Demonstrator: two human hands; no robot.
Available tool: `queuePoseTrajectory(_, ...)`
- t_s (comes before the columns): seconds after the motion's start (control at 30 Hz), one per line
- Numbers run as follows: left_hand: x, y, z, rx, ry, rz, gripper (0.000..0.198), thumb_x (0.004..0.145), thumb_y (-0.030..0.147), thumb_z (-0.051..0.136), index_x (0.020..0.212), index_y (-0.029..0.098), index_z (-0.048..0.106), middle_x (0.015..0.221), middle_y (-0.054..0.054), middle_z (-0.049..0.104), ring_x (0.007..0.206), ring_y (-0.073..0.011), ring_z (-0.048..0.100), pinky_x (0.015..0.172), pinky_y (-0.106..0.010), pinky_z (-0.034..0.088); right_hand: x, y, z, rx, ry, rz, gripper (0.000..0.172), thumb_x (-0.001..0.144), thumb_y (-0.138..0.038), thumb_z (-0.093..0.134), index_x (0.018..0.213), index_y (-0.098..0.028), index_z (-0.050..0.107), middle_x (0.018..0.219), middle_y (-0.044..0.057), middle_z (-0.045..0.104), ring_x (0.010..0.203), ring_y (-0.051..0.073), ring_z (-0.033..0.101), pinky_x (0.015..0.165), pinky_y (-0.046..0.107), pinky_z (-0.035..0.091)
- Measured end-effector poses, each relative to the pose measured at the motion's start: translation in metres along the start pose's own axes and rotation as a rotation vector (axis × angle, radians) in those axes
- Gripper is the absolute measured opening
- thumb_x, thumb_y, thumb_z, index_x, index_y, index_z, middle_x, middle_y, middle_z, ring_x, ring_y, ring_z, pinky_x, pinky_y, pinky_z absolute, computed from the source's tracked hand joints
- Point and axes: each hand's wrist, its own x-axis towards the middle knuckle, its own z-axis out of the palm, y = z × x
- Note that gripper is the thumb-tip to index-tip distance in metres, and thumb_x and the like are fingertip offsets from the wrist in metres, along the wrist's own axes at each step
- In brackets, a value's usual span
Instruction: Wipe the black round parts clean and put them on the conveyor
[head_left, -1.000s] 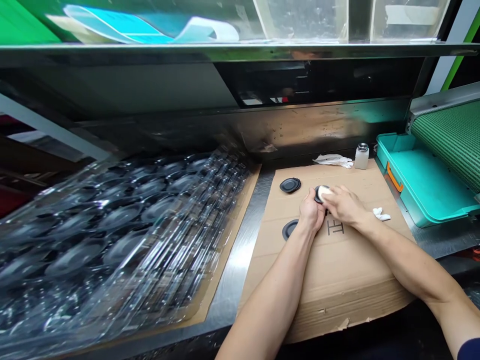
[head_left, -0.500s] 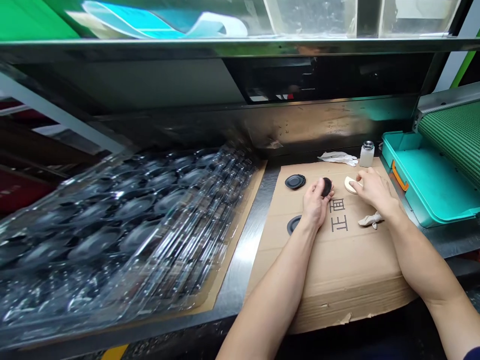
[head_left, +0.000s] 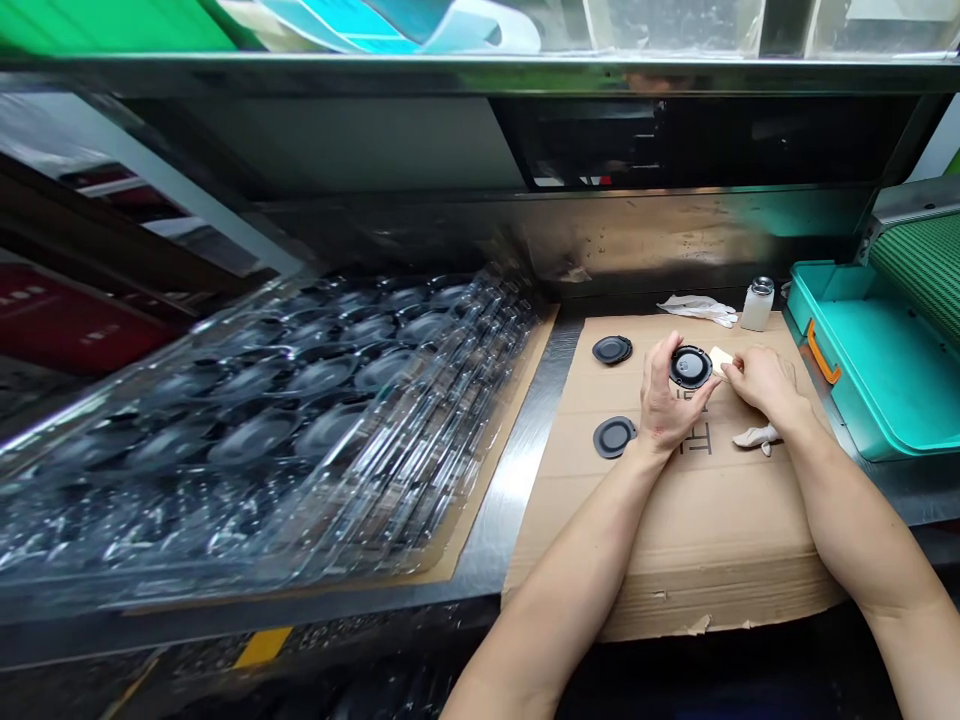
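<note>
My left hand (head_left: 664,415) grips a black round part (head_left: 691,367) by its rim, between thumb and fingers. The part looks like a small speaker, with a raised ring and a domed centre facing me. In my right hand (head_left: 766,382) is a cream pad (head_left: 720,360), pinched in the fingertips and held at the part's right edge. Both hands are above a cardboard sheet (head_left: 660,540) with printed characters. To the left of my hands lie a small stack of black round parts (head_left: 612,349) and another black round part (head_left: 614,437), partly behind my left wrist.
Stacked clear trays (head_left: 420,470) with black round parts fill the left side. A pump bottle (head_left: 757,304) and white glove (head_left: 697,308) lie behind the cardboard; a crumpled off-white cloth (head_left: 756,437) is near my right forearm. Right: a teal bin (head_left: 855,405) and green conveyor belt (head_left: 921,255).
My left hand has turned the black part to face me and brought it beside the cream pad. My right hand has lifted the pad off the cardboard. The camera view has shifted slightly left.
</note>
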Motion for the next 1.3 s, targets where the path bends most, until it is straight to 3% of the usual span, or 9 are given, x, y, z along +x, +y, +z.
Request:
queuePoseTrajectory(0.2,-0.001,0.002,-0.004,0.055,-0.066,0.065,0.039,0.078,0.023,0.086,0.114,0.023,0.071,0.136,-0.013,0.061,0.141,-0.0296,0.050,0.115,-0.037,0.044,0.001,0.003,0.009,0.052,0.136,-0.095,0.037,0.100,-0.045,0.051,0.124,-0.022,0.069,0.132,0.014,0.062,0.128,0.033,0.051,0.099,0.042,0.046)
queuePoseTrajectory(0.37,0.002,-0.016,-0.013,0.654,-0.369,0.107,0.017,0.087,0.038,0.076,0.091,0.023,0.068,0.093,-0.011,0.067,0.103,-0.0310,0.065,0.104,-0.044,0.046,0.002,0.003,0.020,0.028,0.058,-0.218,0.042,0.099,-0.049,0.054,0.132,-0.024,0.063,0.133,0.013,0.061,0.122,0.033,0.052,0.101,0.044,0.043)
queuePoseTrajectory(0.53,0.001,-0.020,-0.015,1.141,-0.485,0.095,0.030,0.096,0.049,0.061,0.108,0.022,0.065,0.116,-0.016,0.062,0.106,-0.0334,0.065,0.098,-0.046,0.048,0.006,0.005,0.026,-0.005,0.048,-0.225,0.040,0.098,-0.049,0.057,0.130,-0.025,0.064,0.128,0.012,0.064,0.119,0.033,0.054,0.097,0.042,0.044)
queuePoseTrajectory(0.73,-0.009,-0.004,-0.024,1.020,-0.713,0.037,0.045,0.077,0.035,0.081,0.119,0.024,0.068,0.122,-0.014,0.062,0.115,-0.0368,0.063,0.105,-0.047,0.046,0.011,0.011,0.032,0.039,0.081,-0.219,0.042,0.098,-0.049,0.055,0.133,-0.027,0.063,0.129,0.011,0.065,0.122,0.034,0.052,0.098,0.043,0.043)
queuePoseTrajectory(0.8,-0.005,0.003,-0.029,0.853,-0.625,-0.028,0.039,0.072,0.022,0.082,0.109,0.024,0.072,0.114,-0.012,0.066,0.116,-0.0369,0.063,0.111,-0.047,0.042,0.012,0.011,0.034,0.059,0.081,-0.211,0.042,0.098,-0.049,0.055,0.132,-0.027,0.063,0.129,0.011,0.065,0.122,0.034,0.051,0.098,0.044,0.043)
queuePoseTrajectory(0.9,0.021,0.014,-0.044,0.538,-0.276,-0.045,0.035,0.067,0.010,0.081,0.098,0.022,0.073,0.104,-0.013,0.068,0.126,-0.0381,0.058,0.120,-0.044,0.034,0.011,0.010,0.035,0.085,0.069,-0.194,0.040,0.097,-0.049,0.056,0.130,-0.027,0.064,0.127,0.012,0.065,0.122,0.035,0.050,0.098,0.046,0.043)
queuePoseTrajectory(1.0,0.067,0.023,-0.066,0.605,-0.011,0.021,0.031,0.069,0.009,0.079,0.095,0.020,0.069,0.107,-0.016,0.069,0.140,-0.0395,0.049,0.123,-0.044,0.030,0.009,0.008,0.036,0.103,0.061,-0.194,0.038,0.097,-0.047,0.056,0.128,-0.027,0.065,0.126,0.012,0.064,0.121,0.035,0.050,0.097,0.047,0.043)
queuePoseTrajectory(1.17,0.130,0.019,-0.090,1.080,-0.049,-0.122,0.026,0.068,0.021,0.084,0.085,0.020,0.064,0.114,-0.021,0.073,0.142,-0.0456,0.047,0.124,-0.053,0.023,0.008,0.005,0.039,0.131,0.054,-0.193,0.036,0.097,-0.044,0.057,0.128,-0.026,0.065,0.124,0.014,0.064,0.120,0.035,0.049,0.097,0.047,0.043)
queuePoseTrajectory(1.3,0.145,0.012,-0.093,1.029,-0.108,-0.288,0.029,0.060,0.022,0.090,0.073,0.021,0.064,0.108,-0.019,0.076,0.147,-0.0422,0.044,0.124,-0.048,0.025,0.006,0.006,0.041,0.147,0.047,-0.203,0.034,0.097,-0.042,0.057,0.127,-0.025,0.065,0.125,0.014,0.063,0.120,0.035,0.049,0.098,0.048,0.042)
